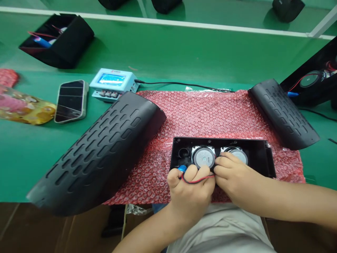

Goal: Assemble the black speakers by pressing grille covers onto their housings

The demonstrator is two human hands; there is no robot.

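Observation:
An open black speaker housing lies on red bubble wrap at the table's near edge. Two round silver speaker drivers sit inside it. My left hand is closed around a small blue part with a red and black wire running across my fingers. My right hand rests on the housing's near wall, fingers pinching the wire beside the right driver.
A large black grille cover lies at the left, a second one at the right. A small tester with a screen, a phone and another open housing lie behind on the green table.

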